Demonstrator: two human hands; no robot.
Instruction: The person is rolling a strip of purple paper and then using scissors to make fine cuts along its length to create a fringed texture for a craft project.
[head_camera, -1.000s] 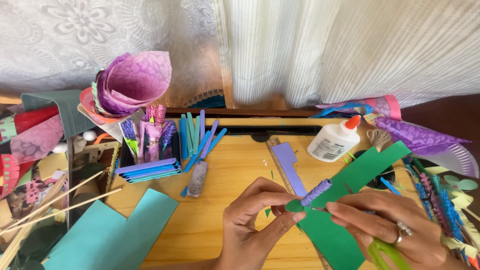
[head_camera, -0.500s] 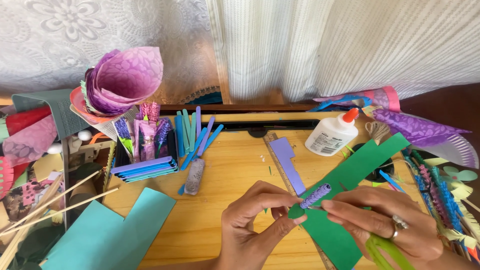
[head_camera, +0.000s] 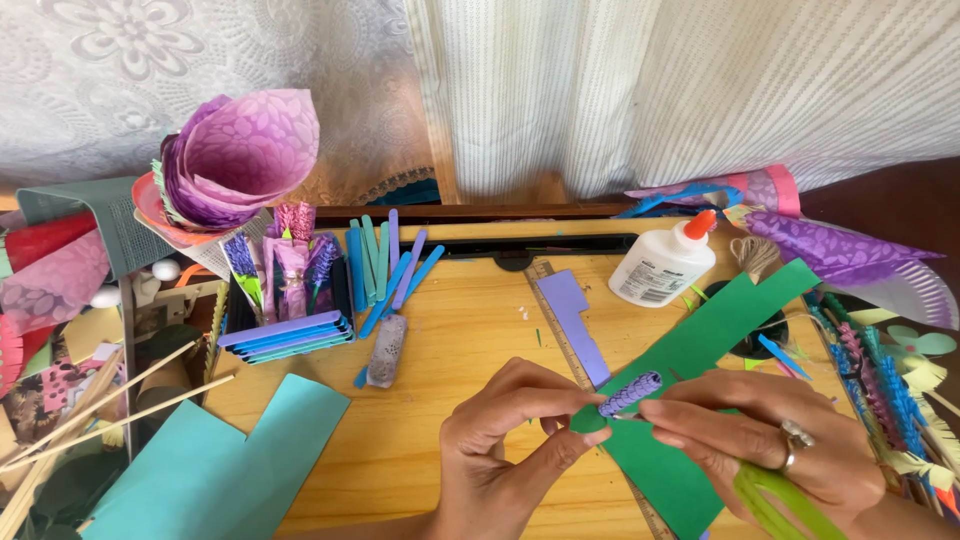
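1. Left hand (head_camera: 500, 440) and right hand (head_camera: 760, 445) meeting over the desk (head_camera: 460, 340), each grip pinching the purple paper roll (head_camera: 630, 393).
2. Roll already wound tight along its visible length; green strip (head_camera: 700, 350) beneath, not visibly joined.
3. Long axis tilted, upper tip pointing up-right toward the glue bottle (head_camera: 665, 262).
4. Green scissors (head_camera: 775, 500) tucked under right palm.
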